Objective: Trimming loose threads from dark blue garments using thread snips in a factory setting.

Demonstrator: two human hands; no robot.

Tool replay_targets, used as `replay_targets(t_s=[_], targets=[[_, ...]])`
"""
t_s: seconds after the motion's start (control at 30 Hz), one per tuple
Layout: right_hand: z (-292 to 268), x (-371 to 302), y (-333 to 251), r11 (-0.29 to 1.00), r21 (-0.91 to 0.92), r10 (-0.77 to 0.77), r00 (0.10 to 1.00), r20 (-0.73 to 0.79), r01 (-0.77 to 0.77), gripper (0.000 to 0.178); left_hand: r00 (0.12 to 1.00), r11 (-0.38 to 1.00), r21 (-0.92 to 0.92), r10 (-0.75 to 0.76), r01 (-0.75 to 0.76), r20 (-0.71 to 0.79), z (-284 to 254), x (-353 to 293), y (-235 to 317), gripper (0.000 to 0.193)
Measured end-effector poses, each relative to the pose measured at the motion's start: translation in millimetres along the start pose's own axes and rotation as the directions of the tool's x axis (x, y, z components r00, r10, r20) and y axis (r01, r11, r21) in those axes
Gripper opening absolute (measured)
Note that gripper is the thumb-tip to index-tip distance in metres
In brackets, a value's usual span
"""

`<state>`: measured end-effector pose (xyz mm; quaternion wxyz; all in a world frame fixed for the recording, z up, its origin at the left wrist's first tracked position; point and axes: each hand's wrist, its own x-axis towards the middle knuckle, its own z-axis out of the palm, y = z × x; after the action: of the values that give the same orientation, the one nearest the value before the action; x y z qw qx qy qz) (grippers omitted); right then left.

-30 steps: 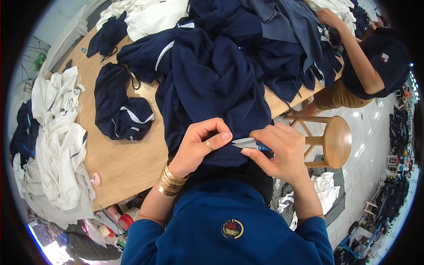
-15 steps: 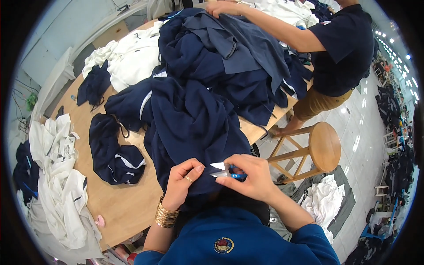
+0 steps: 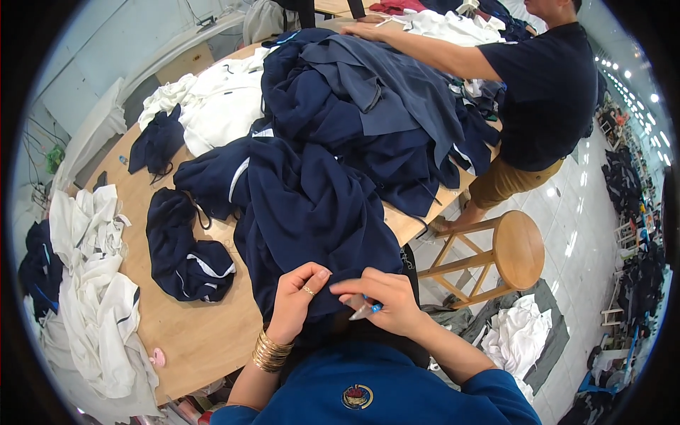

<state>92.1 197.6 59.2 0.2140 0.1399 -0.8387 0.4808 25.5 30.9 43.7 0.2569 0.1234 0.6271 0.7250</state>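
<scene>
A large navy garment (image 3: 304,205) with a white stripe spreads from the table down to my lap. My left hand (image 3: 301,294), wearing a ring and gold bangles, pinches its near edge between thumb and fingers. Beside it, my right hand (image 3: 389,301) is closed around small thread snips (image 3: 363,309) with metal blades and a blue part. The blades point down and left, tucked under my fingers. My right index finger reaches along the cloth, close to the left thumb. Whether the right fingertips grip the cloth too, I cannot tell.
A wooden table (image 3: 191,347) carries a navy bundle (image 3: 188,248), white garments (image 3: 95,297) and a dark grey cloth (image 3: 382,85). Across it, a person (image 3: 545,92) in a dark shirt reaches over the pile. A wooden stool (image 3: 518,249) and white cloth (image 3: 520,329) stand to the right.
The snips have turned from pointing left at the cloth to pointing downward in my right palm. My right fingers have stretched toward the left hand. The other person has straightened somewhat.
</scene>
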Motion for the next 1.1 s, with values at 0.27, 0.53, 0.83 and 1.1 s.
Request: replay_targets(t_s=[0.27,0.53,0.83,1.1], targets=[[-3.2,-6.3,-1.1,0.992,0.117,0.043,0.997,0.069,-0.051,0.021,1.0,1.0,0.001,-0.011,0.011,-0.011,-0.6,-1.8,0.2,0.016],[-6.1,-8.2,-5.3,0.985,0.118,0.12,0.991,0.057,-0.126,0.018,1.0,0.999,0.025,-0.021,0.02,0.014,-6.3,-1.2,-2.9,0.017],[-4.3,-9.3,1.3,0.967,0.185,0.173,0.985,0.021,-0.174,0.022,1.0,0.996,0.093,-0.002,-0.001,0.029,-4.8,-0.2,-2.6,0.017],[-9.6,-11.6,-0.7,0.969,0.137,0.203,0.978,0.047,-0.207,0.023,0.998,0.998,0.056,0.035,-0.039,0.061,-1.0,2.5,-4.6,0.017]])
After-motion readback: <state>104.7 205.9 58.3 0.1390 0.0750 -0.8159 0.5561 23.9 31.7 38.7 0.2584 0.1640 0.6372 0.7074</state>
